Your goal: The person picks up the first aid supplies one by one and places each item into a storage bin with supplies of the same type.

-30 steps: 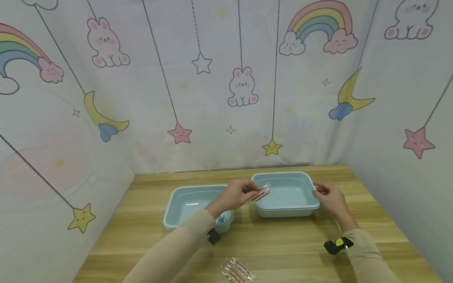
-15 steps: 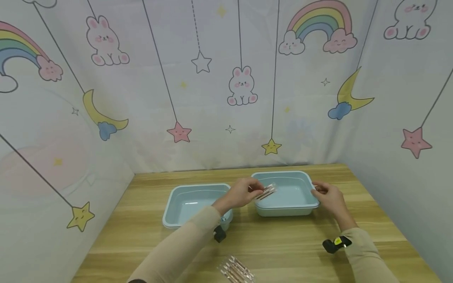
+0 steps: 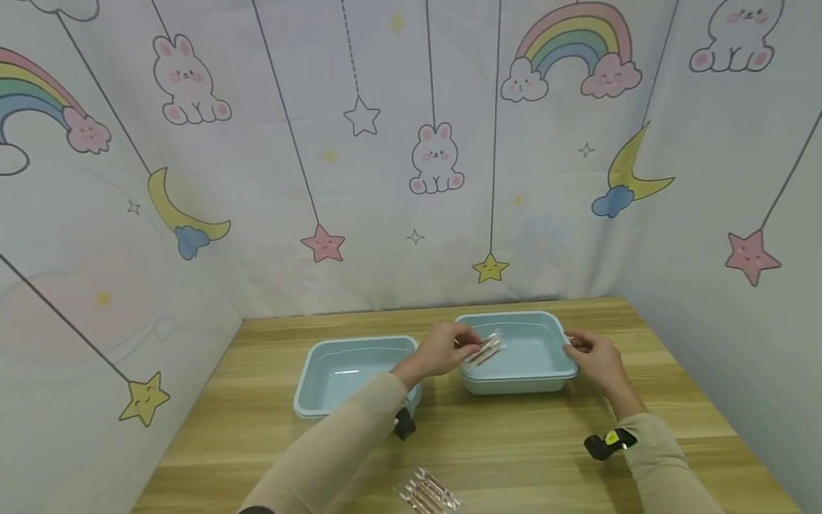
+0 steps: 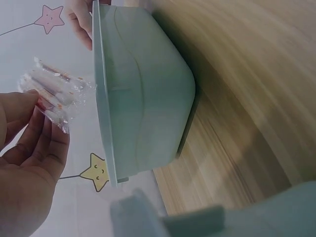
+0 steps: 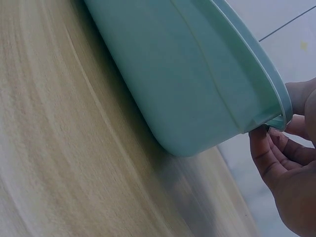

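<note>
My left hand [image 3: 446, 348] pinches a clear packet of cotton swabs [image 3: 486, 348] between thumb and fingertips. In the left wrist view, the crinkled packet [image 4: 57, 93] is near the rim of the right-hand light blue basin [image 4: 140, 94]. That basin [image 3: 523, 385] stands on the table, its inside bare where it shows. At its right end my right hand [image 3: 597, 360] holds the rim; the right wrist view has the thumb and fingers of this hand [image 5: 294, 158] on either side of the rim [image 5: 282, 94].
Another light blue basin [image 3: 315, 378] stands to the left, partly behind my left forearm. A small tub [image 3: 414, 403] at its right is mostly hidden. Another packet of brown-stemmed cotton swabs [image 3: 429, 491] lies at the table's near edge. A patterned curtain [image 3: 385, 271] closes off the back.
My left hand has moved slightly right with the packet, further over the right-hand basin. The right hand stays on that basin's rim.
</note>
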`<state>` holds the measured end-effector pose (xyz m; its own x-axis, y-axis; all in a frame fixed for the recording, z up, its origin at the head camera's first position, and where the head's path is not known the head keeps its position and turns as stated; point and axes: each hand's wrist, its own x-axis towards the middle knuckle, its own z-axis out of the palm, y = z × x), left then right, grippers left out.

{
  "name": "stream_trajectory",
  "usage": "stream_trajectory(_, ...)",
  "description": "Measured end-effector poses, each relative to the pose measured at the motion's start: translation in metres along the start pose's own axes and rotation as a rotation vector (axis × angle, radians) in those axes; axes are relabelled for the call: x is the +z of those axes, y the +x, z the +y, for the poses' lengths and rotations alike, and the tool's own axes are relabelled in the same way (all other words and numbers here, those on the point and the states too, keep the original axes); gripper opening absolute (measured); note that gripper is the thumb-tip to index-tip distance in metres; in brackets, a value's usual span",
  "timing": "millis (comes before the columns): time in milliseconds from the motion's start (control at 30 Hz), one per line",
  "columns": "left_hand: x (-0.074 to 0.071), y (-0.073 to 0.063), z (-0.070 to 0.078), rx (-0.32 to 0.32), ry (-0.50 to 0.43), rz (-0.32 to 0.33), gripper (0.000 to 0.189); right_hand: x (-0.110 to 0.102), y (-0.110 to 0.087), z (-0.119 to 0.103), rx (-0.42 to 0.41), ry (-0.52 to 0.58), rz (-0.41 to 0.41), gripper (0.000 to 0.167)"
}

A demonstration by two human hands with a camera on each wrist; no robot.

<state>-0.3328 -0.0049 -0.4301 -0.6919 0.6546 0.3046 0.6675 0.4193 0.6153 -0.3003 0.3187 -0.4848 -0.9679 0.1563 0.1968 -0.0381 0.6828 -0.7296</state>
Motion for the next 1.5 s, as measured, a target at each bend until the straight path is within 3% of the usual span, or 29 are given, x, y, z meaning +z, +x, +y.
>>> stream_trajectory(900, 0.010, 0.012, 0.000, -0.061, 0.044, 0.009, 0.011, 0.001, 0.001, -0.002, 0.000, 0.012, -0.008, 0.041)
stream_trajectory(1500, 0.008, 0.006, 0.001, -0.063, 0.053, 0.009, 0.011, -0.001, -0.002, -0.003, 0.020, 0.012, -0.013, 0.040)
